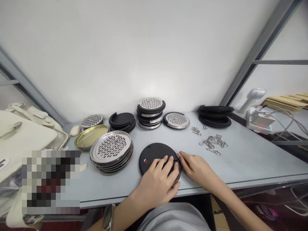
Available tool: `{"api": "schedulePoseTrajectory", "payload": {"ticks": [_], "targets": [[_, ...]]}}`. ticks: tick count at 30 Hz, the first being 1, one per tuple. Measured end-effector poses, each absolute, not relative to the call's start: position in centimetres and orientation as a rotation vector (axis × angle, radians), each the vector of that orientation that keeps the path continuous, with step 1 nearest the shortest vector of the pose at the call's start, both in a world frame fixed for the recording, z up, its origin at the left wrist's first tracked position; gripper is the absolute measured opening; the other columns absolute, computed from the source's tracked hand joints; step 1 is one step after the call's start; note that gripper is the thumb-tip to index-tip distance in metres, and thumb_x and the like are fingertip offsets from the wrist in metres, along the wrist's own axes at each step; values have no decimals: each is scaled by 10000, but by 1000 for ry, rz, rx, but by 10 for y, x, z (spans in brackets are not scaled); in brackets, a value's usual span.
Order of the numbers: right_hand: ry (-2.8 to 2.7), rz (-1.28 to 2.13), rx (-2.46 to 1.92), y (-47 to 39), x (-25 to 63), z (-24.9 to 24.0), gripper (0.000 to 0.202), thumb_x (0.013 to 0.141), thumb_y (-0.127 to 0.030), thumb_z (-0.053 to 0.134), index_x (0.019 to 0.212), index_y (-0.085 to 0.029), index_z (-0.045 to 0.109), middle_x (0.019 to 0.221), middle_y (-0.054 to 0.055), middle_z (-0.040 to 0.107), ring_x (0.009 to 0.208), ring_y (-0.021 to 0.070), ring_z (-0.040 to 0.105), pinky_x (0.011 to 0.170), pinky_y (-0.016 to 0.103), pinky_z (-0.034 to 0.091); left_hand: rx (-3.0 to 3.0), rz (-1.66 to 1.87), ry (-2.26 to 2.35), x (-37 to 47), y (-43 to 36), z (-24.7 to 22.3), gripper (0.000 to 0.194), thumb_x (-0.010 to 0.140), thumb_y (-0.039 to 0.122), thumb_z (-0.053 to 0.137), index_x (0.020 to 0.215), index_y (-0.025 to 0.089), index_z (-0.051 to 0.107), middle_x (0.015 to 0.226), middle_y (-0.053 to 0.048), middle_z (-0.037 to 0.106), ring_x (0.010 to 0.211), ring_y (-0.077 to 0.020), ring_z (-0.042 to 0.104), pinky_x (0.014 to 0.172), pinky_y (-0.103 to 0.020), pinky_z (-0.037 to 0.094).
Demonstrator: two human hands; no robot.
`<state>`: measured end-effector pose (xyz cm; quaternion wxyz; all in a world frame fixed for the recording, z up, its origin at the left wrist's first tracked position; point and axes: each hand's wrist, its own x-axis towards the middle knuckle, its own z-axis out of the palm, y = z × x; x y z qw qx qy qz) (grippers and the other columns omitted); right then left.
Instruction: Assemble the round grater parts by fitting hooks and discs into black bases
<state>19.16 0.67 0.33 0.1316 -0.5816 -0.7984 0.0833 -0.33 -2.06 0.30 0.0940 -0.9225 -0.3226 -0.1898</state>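
A round black disc (156, 149) lies on the table in front of me, with a small reddish-brown spot showing through a hole on its left. My left hand (160, 179) rests over its right half, fingers spread on top and thumb down at the near right rim, gripping it. At the disc's right edge, my right hand (192, 165) is closed in a pinch. A sliver of a metal hook (177, 155) shows by its fingertips; the rest is hidden. Farther right, several loose metal hooks (214, 141) lie in a heap.
Stacked metal grater discs (113, 147) and a gold-coloured lid (91, 136) stand left. Along the wall are black holders (122, 121), a grater stack (151, 112), a single grater (176, 120) and black rings (215, 115). A scanner (253, 96) stands far right; a cream bag (29, 134), left.
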Motion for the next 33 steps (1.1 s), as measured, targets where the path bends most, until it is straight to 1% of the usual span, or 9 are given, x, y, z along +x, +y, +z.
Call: {"api": "schedulePoseTrajectory", "payload": {"ticks": [6, 14, 19, 27, 33], "targets": [[-2284, 265, -1682, 6, 191, 4, 279, 963, -257, 311, 757, -207, 492, 633, 20, 653, 555, 169, 618, 519, 257, 265, -2736, -569, -960, -2, -21, 3, 454, 925, 358, 410, 1308, 121, 467, 1358, -123, 482, 1246, -277, 429, 989, -398, 351], [-2290, 215, -1656, 7, 191, -1, 249, 950, -229, 317, 787, -197, 503, 617, 31, 649, 520, 165, 606, 507, 262, 254, -2727, -565, -961, -2, -20, 4, 446, 917, 351, 424, 1299, 126, 474, 1350, -126, 491, 1237, -277, 439, 982, -408, 364], [-2277, 264, -1630, 6, 191, 0, 224, 940, -218, 314, 803, -197, 490, 617, 34, 641, 508, 168, 597, 491, 263, 251, -2720, -566, -967, -1, -21, 5, 440, 911, 343, 432, 1290, 127, 484, 1335, -129, 506, 1226, -280, 453, 971, -408, 376], [-2228, 309, -1645, 6, 188, 2, 242, 936, -237, 331, 728, -212, 454, 564, 18, 605, 473, 157, 565, 483, 258, 254, -2713, -569, -977, -1, -21, 4, 441, 913, 337, 423, 1295, 122, 477, 1336, -122, 503, 1217, -278, 456, 980, -401, 365], [-2229, 326, -1640, 7, 188, 3, 233, 929, -231, 346, 721, -212, 447, 565, 10, 597, 479, 150, 556, 488, 251, 257, -2717, -543, -968, -1, -20, 7, 427, 921, 335, 409, 1286, 126, 480, 1340, -125, 498, 1223, -282, 451, 976, -404, 364]]}}
